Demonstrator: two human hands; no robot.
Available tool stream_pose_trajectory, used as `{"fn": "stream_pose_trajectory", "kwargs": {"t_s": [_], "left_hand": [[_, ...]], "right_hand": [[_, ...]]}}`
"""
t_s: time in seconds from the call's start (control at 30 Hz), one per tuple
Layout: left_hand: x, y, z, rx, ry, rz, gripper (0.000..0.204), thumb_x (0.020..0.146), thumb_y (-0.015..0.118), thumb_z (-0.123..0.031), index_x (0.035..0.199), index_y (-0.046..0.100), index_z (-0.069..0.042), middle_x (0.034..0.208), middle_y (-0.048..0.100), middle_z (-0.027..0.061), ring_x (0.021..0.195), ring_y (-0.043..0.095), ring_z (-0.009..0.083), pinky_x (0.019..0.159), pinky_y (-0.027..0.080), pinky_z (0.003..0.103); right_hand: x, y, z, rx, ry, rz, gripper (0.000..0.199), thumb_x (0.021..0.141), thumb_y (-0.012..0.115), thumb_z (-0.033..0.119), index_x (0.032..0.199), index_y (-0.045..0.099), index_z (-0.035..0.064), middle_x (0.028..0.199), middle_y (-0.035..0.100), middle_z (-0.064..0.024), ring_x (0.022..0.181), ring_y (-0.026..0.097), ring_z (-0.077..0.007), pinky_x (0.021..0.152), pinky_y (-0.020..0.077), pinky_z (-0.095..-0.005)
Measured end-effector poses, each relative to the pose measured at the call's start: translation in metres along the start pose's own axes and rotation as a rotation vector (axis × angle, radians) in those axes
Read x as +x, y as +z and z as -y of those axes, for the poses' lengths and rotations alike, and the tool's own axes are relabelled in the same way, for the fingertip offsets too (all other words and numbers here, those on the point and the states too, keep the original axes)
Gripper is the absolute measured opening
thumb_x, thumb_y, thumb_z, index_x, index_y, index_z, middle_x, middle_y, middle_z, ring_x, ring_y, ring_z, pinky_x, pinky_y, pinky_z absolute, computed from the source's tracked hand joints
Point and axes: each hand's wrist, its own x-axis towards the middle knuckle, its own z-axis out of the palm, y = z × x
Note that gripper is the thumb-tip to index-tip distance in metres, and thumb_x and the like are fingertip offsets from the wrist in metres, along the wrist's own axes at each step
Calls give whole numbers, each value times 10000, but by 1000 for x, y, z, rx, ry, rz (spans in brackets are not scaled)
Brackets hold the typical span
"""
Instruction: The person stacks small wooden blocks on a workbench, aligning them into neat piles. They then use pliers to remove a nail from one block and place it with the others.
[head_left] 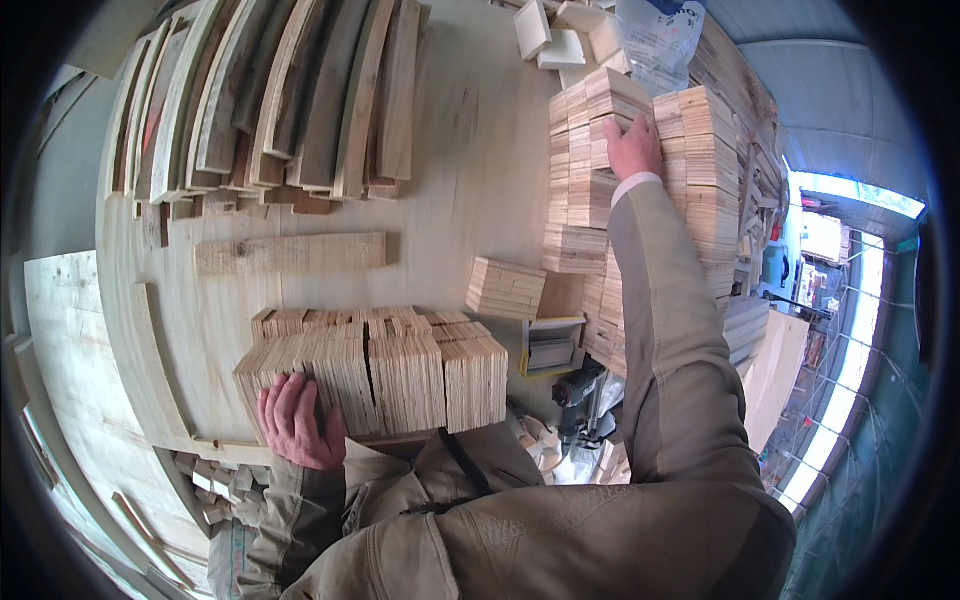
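From where I stand, the thing to look at is the near row of wooden pieces (pixel 405 375), packed on edge along the front of the desk (pixel 470 150), right before the person. The left hand (pixel 300 422) touches it, the fingers bent and lying close together on the near side toward the row's left end; most of the row runs off to the right of that hand. I can't tell whether the fingers have hold of any piece or only press on it. The right hand (pixel 634 148) is well apart from the row, beyond it and to its right, on the tall stack (pixel 575 190) of similar pieces. It is half open, thumb and fingers apart and curled against the top of the stack; whether it grips a piece I can't make out. Just past the row's right end sits a small bundle (pixel 505 287), between the row and the tall stack. A short plank (pixel 290 253) lies alone just beyond the row, and farther beyond it, to the left, long boards (pixel 330 100) are piled. Right of the row are a yellow-edged box (pixel 552 347) and, nearer the person, a black tool (pixel 575 395).
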Motion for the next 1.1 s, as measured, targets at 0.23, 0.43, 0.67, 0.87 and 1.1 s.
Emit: {"fn": "stream_pose_trajectory", "kwargs": {"t_s": [0.23,0.43,0.67,0.87,1.1], "left_hand": [[1,2,0,17,16,-12,501,963,708,-273,1400,655,-33,1474,643,189,1417,586,436,1231,394,624],[1,4,0,3,12,-47,482,974,715,-307,1367,683,-30,1478,643,173,1426,583,419,1230,392,623],[2,4,0,3,33,-63,490,960,720,-279,1382,673,-34,1479,641,171,1425,584,418,1227,396,623],[3,4,0,4,38,-60,499,957,720,-270,1395,669,-37,1488,638,167,1429,582,416,1226,401,618],[1,2,0,9,22,-38,506,948,731,-259,1401,668,-42,1503,631,160,1447,569,405,1248,383,614]], "right_hand": [[-11,-6,5,-15,16,36,918,1018,661,596,1622,428,-55,1737,372,-267,1632,323,-401,1321,302,-506],[-51,-26,14,-154,22,130,1017,948,774,554,1689,337,10,1800,285,-198,1680,224,-358,1339,260,-540],[-44,-13,13,-241,-57,130,909,1010,744,446,1711,301,72,1814,281,-139,1678,245,-336,1312,301,-588],[-51,-26,15,-243,-116,164,921,992,780,448,1683,338,31,1783,315,-203,1635,318,-380,1305,327,-538],[-103,-46,23,34,-197,-102,910,924,838,485,1617,466,29,1655,488,-255,1534,451,-425,1267,382,-502]]}}
